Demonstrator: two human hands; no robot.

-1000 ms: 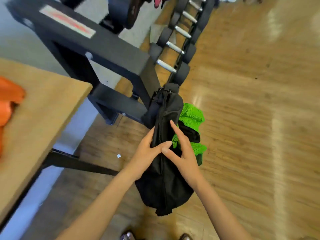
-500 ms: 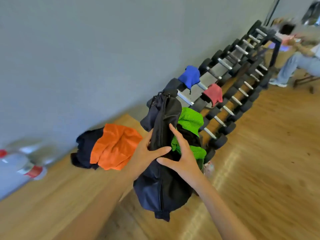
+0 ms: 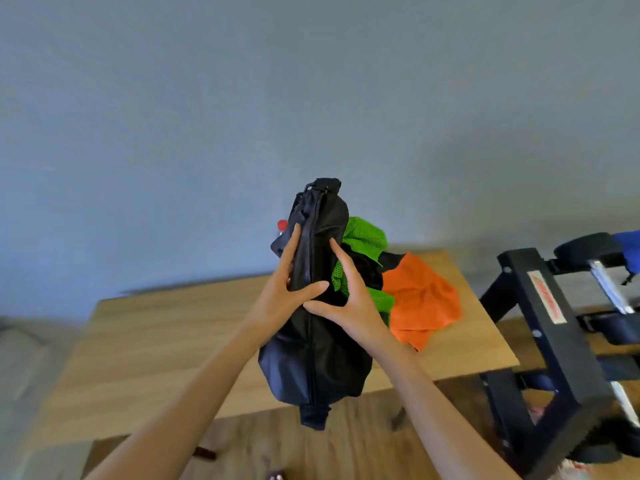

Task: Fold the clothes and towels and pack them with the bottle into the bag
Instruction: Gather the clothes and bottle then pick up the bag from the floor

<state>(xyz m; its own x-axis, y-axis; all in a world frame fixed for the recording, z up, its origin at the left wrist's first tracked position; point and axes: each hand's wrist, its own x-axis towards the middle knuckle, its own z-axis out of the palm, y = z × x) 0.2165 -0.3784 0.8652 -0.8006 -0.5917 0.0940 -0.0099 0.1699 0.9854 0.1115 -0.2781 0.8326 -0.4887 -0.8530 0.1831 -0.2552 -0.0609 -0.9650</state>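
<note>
A black bag (image 3: 313, 344) of soft, slightly glossy woven fabric is held upright in the air above the front part of the wooden surface (image 3: 166, 341). Its form is a long, rounded sack, narrowed at the top and bulging toward the bottom, with a zip line running down its length and a short fabric tab hanging from the lower end.

The left hand (image 3: 282, 294) is pressed against the left flank of the bag, fingers nearly straight and spread, thumb laid across the front. The right hand (image 3: 348, 303) is set against the right flank, fingers splayed upward, thumb pointed toward the left thumb; the bag is clamped between the two palms rather than gripped by curled fingers.

A green mesh cloth (image 3: 365, 242), perforated and crumpled, shows at the right side of the bag, just behind the right hand. Whether it is tucked into the bag cannot be told.

An orange cloth (image 3: 420, 301), matte and loosely rumpled, lies on the surface near its right edge, over a dark cloth (image 3: 394, 259). A red bottle cap (image 3: 282, 224) is seen just left of the bag top; the bottle body is hidden.

The left portion of the surface is seen as bare wood grain. A black metal rack (image 3: 547, 327) stands just beside the right edge, with wood floor (image 3: 346, 445) below.
</note>
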